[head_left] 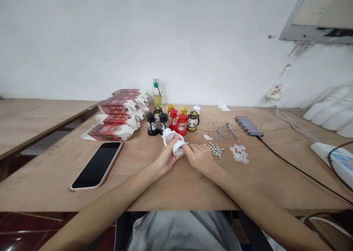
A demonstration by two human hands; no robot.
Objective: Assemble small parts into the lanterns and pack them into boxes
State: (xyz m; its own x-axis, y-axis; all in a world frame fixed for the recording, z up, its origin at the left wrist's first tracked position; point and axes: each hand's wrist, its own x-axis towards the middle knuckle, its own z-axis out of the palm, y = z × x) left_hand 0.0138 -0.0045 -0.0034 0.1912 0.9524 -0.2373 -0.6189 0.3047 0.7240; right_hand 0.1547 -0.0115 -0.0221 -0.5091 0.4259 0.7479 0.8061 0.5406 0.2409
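A small white toy lantern (178, 148) lies tilted in my left hand (166, 157), its round open base turned toward me. The fingers are wrapped round its body. My right hand (199, 157) has its fingers curled, with the tips at the rim of the base. Whatever those fingertips pinch, if anything, is hidden. Just beyond stand black lanterns (152, 124), red lanterns (182, 124) and a black-and-gold lantern (193, 121). To the right of my right hand lie several button cells (214, 149) and a heap of small white plastic pieces (239, 154).
Red-and-white boxes (111, 132) are piled at left, behind a phone (96, 165). Thin wire handles (219, 130) and a screwdriver (232, 132) lie at right, near a cabled device (249, 126). A bottle (157, 95) stands by the wall.
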